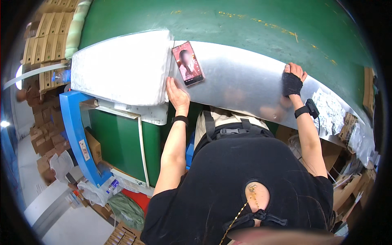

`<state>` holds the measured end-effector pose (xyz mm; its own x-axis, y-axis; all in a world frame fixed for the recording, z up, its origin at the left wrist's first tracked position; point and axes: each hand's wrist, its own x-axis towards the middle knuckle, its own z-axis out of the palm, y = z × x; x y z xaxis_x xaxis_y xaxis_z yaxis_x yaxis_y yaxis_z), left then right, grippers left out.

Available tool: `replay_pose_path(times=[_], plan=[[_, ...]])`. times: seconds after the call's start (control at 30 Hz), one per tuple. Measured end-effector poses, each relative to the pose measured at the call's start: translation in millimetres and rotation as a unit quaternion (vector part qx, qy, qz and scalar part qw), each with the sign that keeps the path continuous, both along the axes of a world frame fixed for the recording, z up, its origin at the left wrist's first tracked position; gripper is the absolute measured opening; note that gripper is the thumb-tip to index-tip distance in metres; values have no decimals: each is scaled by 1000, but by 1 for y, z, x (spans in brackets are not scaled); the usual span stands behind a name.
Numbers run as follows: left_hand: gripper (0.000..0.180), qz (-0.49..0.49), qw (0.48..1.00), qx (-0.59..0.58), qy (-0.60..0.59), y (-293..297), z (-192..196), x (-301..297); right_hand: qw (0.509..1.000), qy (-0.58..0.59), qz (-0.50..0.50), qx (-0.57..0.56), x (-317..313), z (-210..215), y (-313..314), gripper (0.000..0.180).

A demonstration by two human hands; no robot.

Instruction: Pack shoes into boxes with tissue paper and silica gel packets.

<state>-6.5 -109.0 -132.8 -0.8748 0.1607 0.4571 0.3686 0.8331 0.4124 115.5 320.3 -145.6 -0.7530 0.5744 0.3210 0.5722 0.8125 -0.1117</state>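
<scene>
Fingers (170, 85) of the left hand (179, 99) lie extended and unclenched against the 3 o'clock edge of the white plastic stack (122, 67), at 10 o'clock; those of the right hand (293, 81) bend over the metal worktop (232, 73) at 2 o'clock, and I cannot tell whether they grip it. A green surface (245, 24) spreads at 12, cartons (51, 22) at 10, a blue frame (73, 130) at 9. The stack's long axis runs 9 to 3, its broader-looking end toward 3; 1 phone (188, 63) beside it points to 11
</scene>
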Motion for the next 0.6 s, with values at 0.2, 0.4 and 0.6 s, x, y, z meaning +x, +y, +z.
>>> replay_pose_path(times=[0.2, 0.4, 0.6], plan=[[41, 8, 1000, -3, -12, 2, 1, 2, 1000, 0, 3, -5, 1, 0, -1, 25], [40, 9, 1000, -2, -16, 2, 2, 2, 1000, -4, -3, -13, 3, 1, -2, 26], [40, -2, 1000, 3, -5, 0, 3, 3, 998, 43, -39, 6, 2, 1, -6, 39]])
